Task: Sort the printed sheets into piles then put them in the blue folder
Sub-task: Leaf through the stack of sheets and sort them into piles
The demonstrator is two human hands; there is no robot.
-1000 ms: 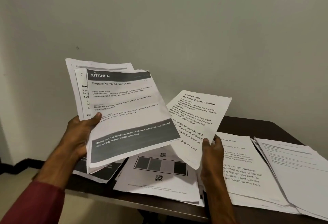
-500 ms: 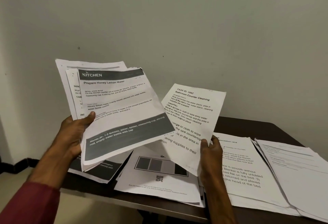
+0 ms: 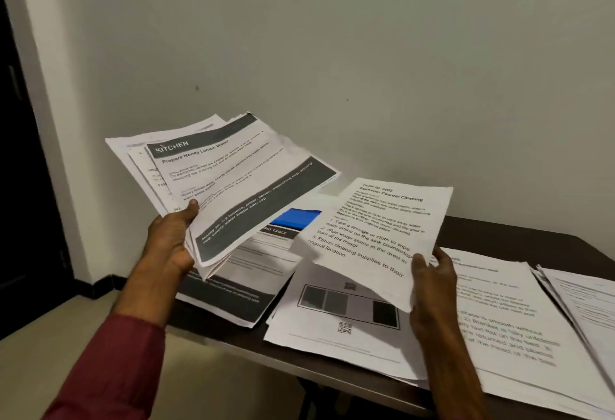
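My left hand (image 3: pixel 171 240) grips a fanned stack of printed sheets (image 3: pixel 233 183) above the table's left end; its top sheet is headed "KITCHEN". My right hand (image 3: pixel 432 281) pinches the lower corner of a single sheet (image 3: pixel 376 233) titled "Bathroom Counter Cleaning", held tilted over the table's middle. A patch of the blue folder (image 3: pixel 296 218) shows between the two held papers, mostly covered. Piles lie on the table: a dark-banded pile (image 3: pixel 239 283) at the left, a pile with grey squares and a QR code (image 3: pixel 336 319) in the middle, and a large-text pile (image 3: pixel 506 323) to the right.
The dark brown table (image 3: pixel 532 246) stands against a pale wall. Another pile of sheets (image 3: pixel 589 303) overhangs at the far right. Pale floor lies to the left below the table edge, and a dark doorway (image 3: pixel 20 153) borders the left side.
Both hands have lowered and tilted their papers flatter toward the table. The single sheet has moved right, away from the stack, uncovering a patch of the blue folder.
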